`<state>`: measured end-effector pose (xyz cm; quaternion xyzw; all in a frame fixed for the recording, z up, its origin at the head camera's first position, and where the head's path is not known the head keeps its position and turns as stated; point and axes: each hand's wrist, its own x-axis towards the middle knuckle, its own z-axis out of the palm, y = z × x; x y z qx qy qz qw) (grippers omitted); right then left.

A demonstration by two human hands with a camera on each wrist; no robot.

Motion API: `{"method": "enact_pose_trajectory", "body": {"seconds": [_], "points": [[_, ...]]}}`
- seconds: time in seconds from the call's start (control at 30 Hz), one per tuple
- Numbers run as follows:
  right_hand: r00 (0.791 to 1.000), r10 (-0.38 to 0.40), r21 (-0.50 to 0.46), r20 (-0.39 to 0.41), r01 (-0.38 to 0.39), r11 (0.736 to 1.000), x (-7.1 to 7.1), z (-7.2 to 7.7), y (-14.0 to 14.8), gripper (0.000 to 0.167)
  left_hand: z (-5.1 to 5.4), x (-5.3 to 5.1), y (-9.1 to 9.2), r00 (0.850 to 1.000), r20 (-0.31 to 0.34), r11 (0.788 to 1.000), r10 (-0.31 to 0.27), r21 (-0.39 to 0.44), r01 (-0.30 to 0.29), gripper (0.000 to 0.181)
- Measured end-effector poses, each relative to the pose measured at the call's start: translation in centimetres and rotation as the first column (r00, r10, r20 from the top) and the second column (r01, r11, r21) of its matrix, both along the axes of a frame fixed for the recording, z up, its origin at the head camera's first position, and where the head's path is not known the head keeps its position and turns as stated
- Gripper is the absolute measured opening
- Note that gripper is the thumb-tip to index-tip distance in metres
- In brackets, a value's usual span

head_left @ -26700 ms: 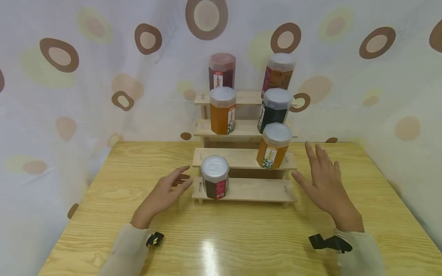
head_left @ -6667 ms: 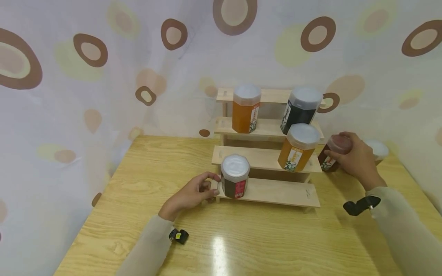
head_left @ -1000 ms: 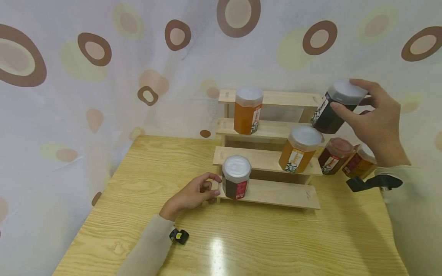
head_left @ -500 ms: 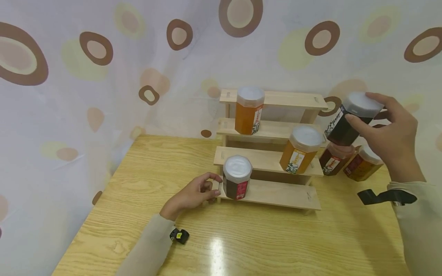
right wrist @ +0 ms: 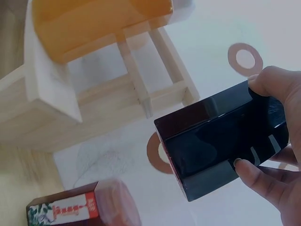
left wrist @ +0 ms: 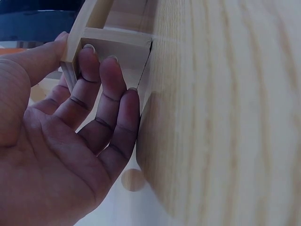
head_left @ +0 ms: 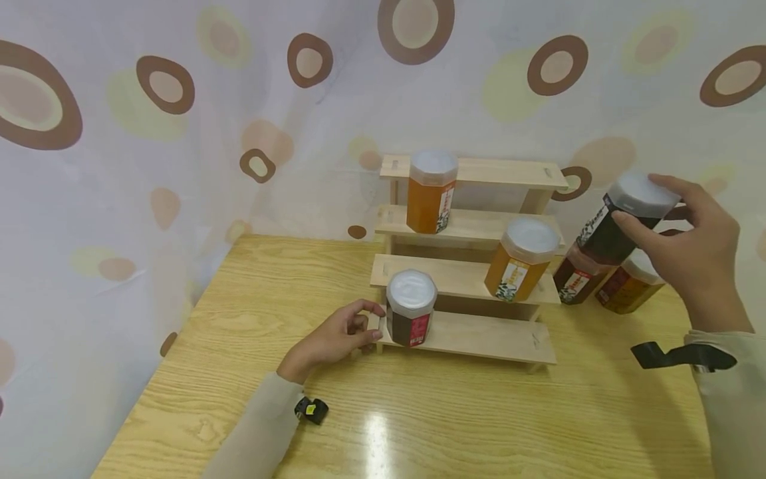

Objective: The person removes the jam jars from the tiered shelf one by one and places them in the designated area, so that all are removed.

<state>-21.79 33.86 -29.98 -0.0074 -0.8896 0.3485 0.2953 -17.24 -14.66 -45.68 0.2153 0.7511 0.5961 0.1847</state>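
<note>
My right hand [head_left: 700, 249] holds a dark octagonal jar [head_left: 619, 229] with a clear lid, pinched near the lid between thumb and fingers. The jar hangs tilted beside the rack, in front of the reddish-lidded jar [head_left: 576, 279] in the head view. In the right wrist view, that dark jar [right wrist: 216, 141] is seen apart from the rack. At the lower left, my left hand [head_left: 329, 339] grips the end of the lowest shelf of the stepped wooden rack [head_left: 485, 338]. Its thumb and fingers straddle the board [left wrist: 71, 47] in the left wrist view.
An orange jar [head_left: 427, 206] stands on the second tier from the top, another orange jar [head_left: 514, 269] one tier lower. A brown jar [head_left: 409, 326] is on the lowest tier. Right of the rack, an amber jar [head_left: 625, 293] stands on the wooden table [head_left: 467, 419], beside the reddish-lidded one.
The reddish-lidded and amber jars moved from the top tier to the table at right. The dark jar has left its tier; my right hand has carried it right and down. My left hand stays put.
</note>
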Motion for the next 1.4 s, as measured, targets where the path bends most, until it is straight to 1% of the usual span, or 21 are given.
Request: {"method": "enact_pose_trajectory", "body": {"seconds": [0.13,0.33,0.47,0.7,0.87,1.1,1.17,1.4], "points": [[1.0,-0.015,-0.003,0.018,0.015,1.0,0.4,-0.6,0.8,0.066,0.2,0.1,0.0,1.0,0.0,1.0,0.002,0.0,-0.002,0.034],[1.0,-0.017,-0.015,0.024,0.018,1.0,1.1,-1.7,1.6,0.065,0.1,0.0,0.0,1.0,-0.007,1.0,0.001,-0.003,-0.001,0.034],[0.999,-0.026,-0.027,0.036,0.027,0.999,1.6,-2.2,1.9,0.066,0.2,0.2,0.1,1.0,0.003,1.0,0.001,0.003,-0.001,0.034],[0.998,-0.051,-0.01,0.04,0.051,0.999,1.9,-3.2,2.6,0.067,0.4,0.2,0.1,1.0,0.012,1.0,0.01,-0.004,-0.01,0.035],[0.997,-0.069,0.006,0.034,0.069,0.998,2.2,-3.9,2.8,0.066,0.3,0.1,0.0,1.0,0.013,1.0,0.009,-0.005,-0.009,0.035],[0.996,-0.068,-0.024,0.064,0.07,0.997,2.7,-4.4,2.8,0.066,0.3,0.1,-0.1,1.0,0.007,1.0,0.011,-0.014,-0.011,0.034],[0.996,-0.063,-0.028,0.061,0.065,0.998,2.7,-4.5,2.8,0.066,0.3,0.1,-0.1,1.0,0.002,1.0,0.01,-0.015,-0.01,0.034],[0.996,-0.078,0.015,0.046,0.077,0.997,3.1,-4.9,3.2,0.067,0.3,0.2,0.0,1.0,0.0,1.0,0.005,-0.012,-0.005,0.035]]}}
